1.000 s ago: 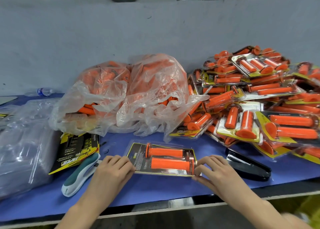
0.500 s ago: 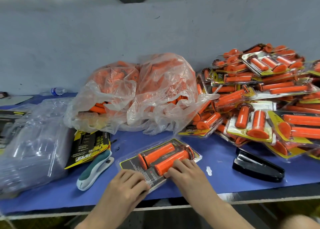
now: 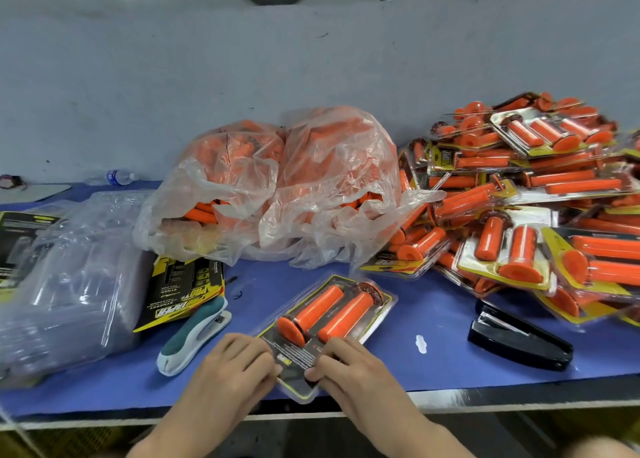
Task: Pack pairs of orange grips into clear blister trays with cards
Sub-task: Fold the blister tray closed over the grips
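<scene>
Blister pack [image 3: 329, 315] just got spun end-on; left hand [image 3: 232, 367] and right hand [image 3: 349, 371] both pinch its near edge, probably sealing it.

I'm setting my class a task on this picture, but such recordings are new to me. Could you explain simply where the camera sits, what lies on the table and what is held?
There is no machine here: a person packs by hand, and the camera sits on their head, looking down at the work. The left hand and right hand both grip the near end of a clear plastic blister tray that holds two orange cylindrical grips over a black and yellow printed card. It lies on a blue table. Behind it are thin plastic bags of loose orange grips; to the right, a heap of finished packs and a black stapler; to the left, a teal and white stapler, a stack of printed cards and a bag of empty clear trays.
</scene>
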The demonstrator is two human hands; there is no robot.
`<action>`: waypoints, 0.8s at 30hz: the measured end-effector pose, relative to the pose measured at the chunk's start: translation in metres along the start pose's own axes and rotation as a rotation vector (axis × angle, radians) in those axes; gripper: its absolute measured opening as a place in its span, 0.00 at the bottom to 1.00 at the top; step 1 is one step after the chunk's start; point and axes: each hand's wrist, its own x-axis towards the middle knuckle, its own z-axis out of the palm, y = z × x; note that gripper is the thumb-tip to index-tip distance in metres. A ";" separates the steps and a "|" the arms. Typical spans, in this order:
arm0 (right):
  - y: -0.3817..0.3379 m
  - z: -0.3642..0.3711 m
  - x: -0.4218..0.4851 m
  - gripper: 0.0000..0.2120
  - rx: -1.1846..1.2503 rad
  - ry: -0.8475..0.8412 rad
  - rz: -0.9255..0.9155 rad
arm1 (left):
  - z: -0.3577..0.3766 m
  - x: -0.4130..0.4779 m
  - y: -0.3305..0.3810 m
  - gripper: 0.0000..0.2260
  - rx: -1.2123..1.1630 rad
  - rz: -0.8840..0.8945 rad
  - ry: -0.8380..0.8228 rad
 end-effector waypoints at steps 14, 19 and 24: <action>0.012 -0.013 -0.012 0.16 -0.275 -0.141 -0.015 | -0.002 0.011 0.033 0.12 0.042 0.030 -0.127; 0.016 -0.021 -0.015 0.25 -0.254 -0.156 0.007 | -0.003 0.028 0.037 0.03 -0.002 0.064 -0.200; 0.038 -0.036 -0.018 0.18 -0.266 -0.159 -0.071 | -0.008 0.043 0.014 0.11 -0.027 -0.013 -0.270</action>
